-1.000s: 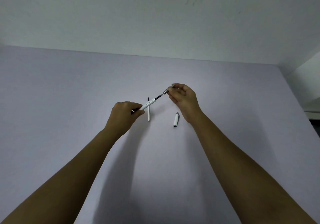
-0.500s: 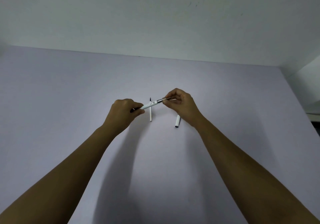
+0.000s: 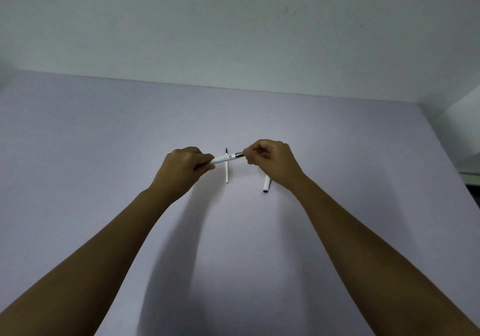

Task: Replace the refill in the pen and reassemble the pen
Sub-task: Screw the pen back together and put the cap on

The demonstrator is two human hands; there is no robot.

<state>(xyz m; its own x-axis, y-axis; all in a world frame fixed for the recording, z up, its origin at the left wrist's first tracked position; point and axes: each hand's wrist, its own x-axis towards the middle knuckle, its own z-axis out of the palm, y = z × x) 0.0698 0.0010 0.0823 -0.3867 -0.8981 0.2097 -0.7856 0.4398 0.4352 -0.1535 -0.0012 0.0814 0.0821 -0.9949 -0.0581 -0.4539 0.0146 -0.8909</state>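
Note:
A white pen barrel (image 3: pixel 222 158) is held nearly level above the table, its left end inside my left hand (image 3: pixel 185 167). My right hand (image 3: pixel 270 161) pinches the silver and dark tip section (image 3: pixel 239 155) at the barrel's right end, where it meets the barrel. Below them a thin white refill (image 3: pixel 227 174) with a dark tip lies on the table, pointing away from me. A white pen cap (image 3: pixel 266 185) lies to its right, partly hidden by my right wrist.
The work surface is a pale lilac table (image 3: pixel 104 154) backed by a white wall (image 3: pixel 233 24). The table's right edge (image 3: pixel 446 148) runs diagonally, with a white ledge beyond it.
My right hand has moved left and down, pushing the dark refill into the barrel until the tip section meets it. The pen has levelled out. The loose refill and cap have stayed put.

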